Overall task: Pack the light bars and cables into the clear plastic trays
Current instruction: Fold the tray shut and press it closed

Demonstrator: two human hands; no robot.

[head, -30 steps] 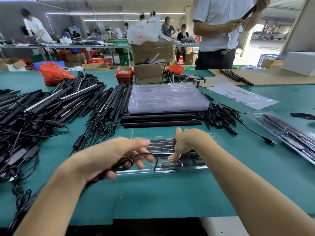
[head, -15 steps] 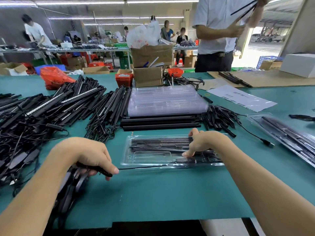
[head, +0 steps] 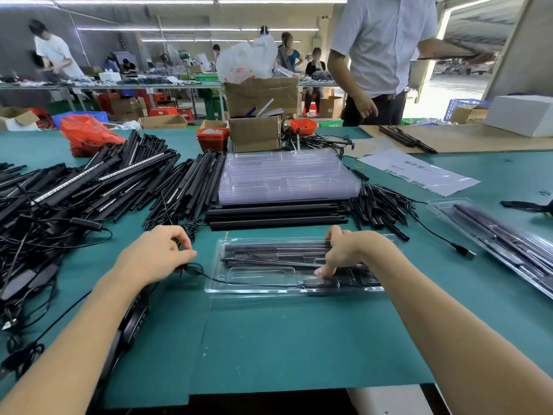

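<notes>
Observed at the green work table [head: 299, 339]: a clear plastic tray [head: 254, 287] lies in front of the person, its upper channels holding black light bars [head: 278, 250] laid lengthwise. The right hand [head: 350, 253] rests on the tray's right portion, fingers curled down, the thumb pressing a small black controller [head: 318, 283] seated in the tray's front compartment. A thin black cable [head: 239, 283] runs from that controller leftward over the tray's front-left corner to the left hand [head: 155, 256], which pinches it between curled fingertips just left of the tray. Half a second ago the left hand was lower and further left, holding the cable end above the dark items near the table edge; it has since risen and moved in toward the tray, and the cable now sags where it ran taut. The right hand has kept its place on the tray, and the tray itself appears unmoved. Behind the tray sits a stack of empty clear trays [head: 287, 175] on a row of black bars [head: 275, 217]; a heap of loose bars and cables [head: 74, 190] covers the table's left side, and a filled tray [head: 502, 241] lies to the right. A standing person in a white shirt [head: 386, 40] across the table has lowered one arm since the earlier frame.
</notes>
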